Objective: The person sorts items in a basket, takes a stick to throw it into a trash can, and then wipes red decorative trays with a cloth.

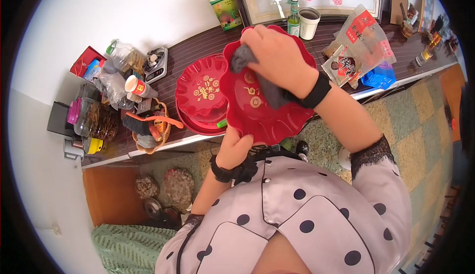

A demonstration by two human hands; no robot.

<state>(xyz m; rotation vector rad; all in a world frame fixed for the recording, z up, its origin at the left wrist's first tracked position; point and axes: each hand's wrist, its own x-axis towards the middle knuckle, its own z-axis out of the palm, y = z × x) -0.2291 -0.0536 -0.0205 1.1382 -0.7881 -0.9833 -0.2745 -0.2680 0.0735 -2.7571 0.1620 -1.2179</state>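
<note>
At upper centre, my left hand (233, 149) is gripping the tray (269, 125), likely steadying it, while my right hand (277, 54) is clutching a cloth (240, 59) against it.

Red tray (292, 120) — gold-patterned; cloth (269, 90) — dark grey.

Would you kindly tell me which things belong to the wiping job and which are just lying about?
In the job:
red tray, in the left hand
gray cloth, in the right hand
nearby red dishes, probably

Lying about:
green bottle
digital scale
wicker basket
blue packet
</note>
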